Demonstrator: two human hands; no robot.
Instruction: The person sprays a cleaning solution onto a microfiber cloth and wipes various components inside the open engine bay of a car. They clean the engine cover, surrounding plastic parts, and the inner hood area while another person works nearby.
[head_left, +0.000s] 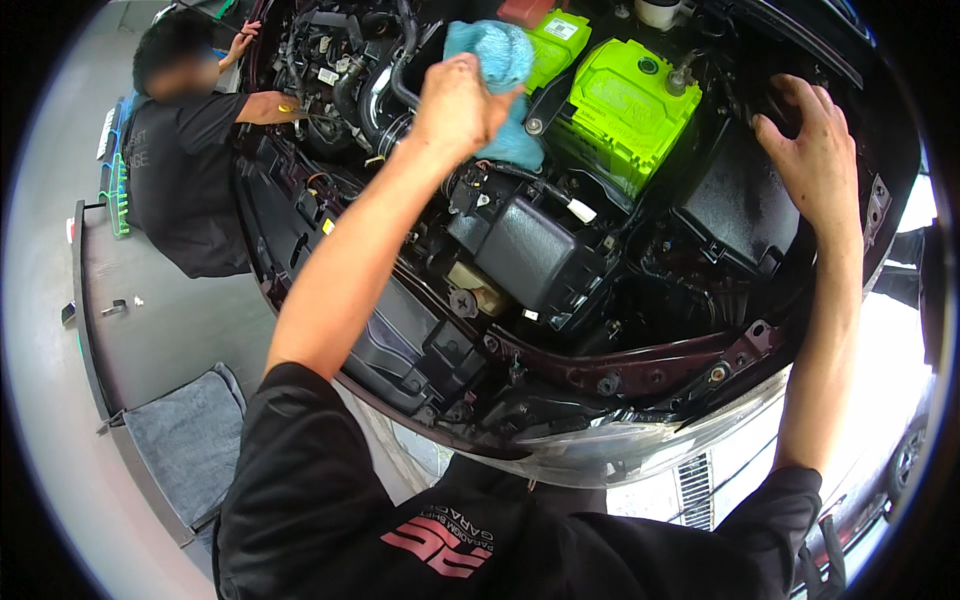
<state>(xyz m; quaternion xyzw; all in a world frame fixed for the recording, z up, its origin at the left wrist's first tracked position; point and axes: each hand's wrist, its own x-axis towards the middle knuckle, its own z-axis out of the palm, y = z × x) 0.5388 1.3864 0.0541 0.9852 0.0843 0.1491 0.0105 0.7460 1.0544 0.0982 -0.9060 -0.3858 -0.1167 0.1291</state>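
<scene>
My left hand (455, 110) is closed on a light blue cloth (490, 48), whose lower end (515, 145) hangs beneath my fingers. The cloth lies over the engine bay, beside a lime-green car battery (635, 115). My right hand (815, 150) is at the right side of the bay with its fingers spread and bent, holding nothing that shows. Just below it is a black box cover (745, 200); whether the fingertips touch anything there, I cannot tell. A second black box (530, 255) sits below the battery, with a white connector (580, 210) close by.
At the left a co-worker (190, 170) in a black shirt reaches into the bay with one arm. A grey towel (190, 440) drapes over the edge of a grey surface (170, 330). Hoses (403, 60) run left of the cloth. A clear headlight (640, 440) borders the front.
</scene>
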